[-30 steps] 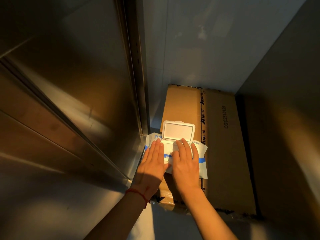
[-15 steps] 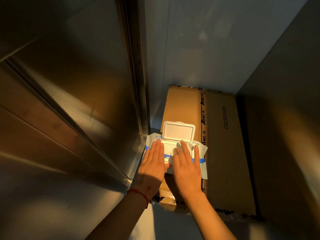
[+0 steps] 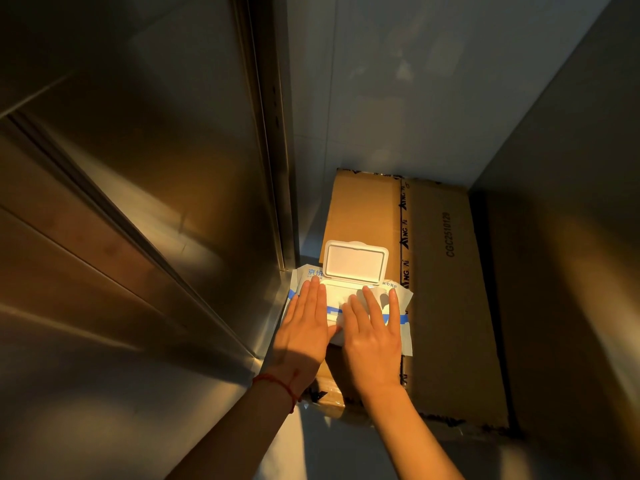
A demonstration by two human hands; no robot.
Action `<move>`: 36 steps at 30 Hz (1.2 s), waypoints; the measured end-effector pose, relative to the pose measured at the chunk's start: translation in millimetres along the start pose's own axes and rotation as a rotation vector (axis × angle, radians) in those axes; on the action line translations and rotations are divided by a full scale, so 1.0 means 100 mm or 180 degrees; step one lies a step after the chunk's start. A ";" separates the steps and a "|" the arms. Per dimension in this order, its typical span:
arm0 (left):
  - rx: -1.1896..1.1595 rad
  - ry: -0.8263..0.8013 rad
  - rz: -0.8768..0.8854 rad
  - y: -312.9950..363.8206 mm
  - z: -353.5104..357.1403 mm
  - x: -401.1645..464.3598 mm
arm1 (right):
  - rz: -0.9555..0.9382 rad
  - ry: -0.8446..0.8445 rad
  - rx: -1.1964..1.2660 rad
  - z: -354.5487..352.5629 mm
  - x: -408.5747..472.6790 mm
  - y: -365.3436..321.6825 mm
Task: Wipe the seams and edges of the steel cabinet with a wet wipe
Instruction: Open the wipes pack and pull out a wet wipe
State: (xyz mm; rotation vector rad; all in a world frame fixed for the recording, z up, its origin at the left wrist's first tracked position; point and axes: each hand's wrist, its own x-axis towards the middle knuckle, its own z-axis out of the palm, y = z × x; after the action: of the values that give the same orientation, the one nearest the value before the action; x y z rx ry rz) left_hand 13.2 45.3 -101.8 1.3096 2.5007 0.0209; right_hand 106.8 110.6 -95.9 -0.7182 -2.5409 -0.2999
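The steel cabinet (image 3: 156, 202) fills the left side, its vertical corner edge (image 3: 273, 168) running down to the floor. A white and blue wet wipe pack (image 3: 311, 273) lies on a cardboard box beside that corner, its white lid (image 3: 356, 259) flipped up. My left hand (image 3: 304, 334) lies flat on the pack's left half, fingers together. My right hand (image 3: 374, 344) rests over the opening with fingers spread. A white wet wipe (image 3: 338, 336) bunches under it and shows between the fingers and by the thumb.
The flattened cardboard box (image 3: 450, 306) covers the floor in a narrow gap. A pale wall (image 3: 381, 98) closes the back and a dark panel (image 3: 571, 237) stands close on the right. A red string circles my left wrist.
My right hand's fingers have spread apart and slid slightly right, and more of the wipe shows out of the opening. My left hand has stayed flat on the pack.
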 end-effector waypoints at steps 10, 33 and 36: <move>-0.0003 -0.0062 -0.0046 0.01 -0.03 -0.01 | 0.0156 0.0165 0.0018 0.01 0.04 -0.01; -0.0100 -0.0108 -0.0129 0.04 -0.06 -0.01 | 0.0132 0.0321 0.0237 -0.01 -0.10 -0.02; -0.0119 -0.0099 -0.0160 0.04 -0.03 0.01 | 0.0187 0.0291 0.0207 -0.03 -0.08 -0.03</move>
State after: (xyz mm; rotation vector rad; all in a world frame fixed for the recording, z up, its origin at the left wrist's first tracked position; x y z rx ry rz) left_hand 15.0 48.4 -98.1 1.2227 2.4940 0.0353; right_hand 112.9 103.9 -97.5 -0.7359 -2.4271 -0.2238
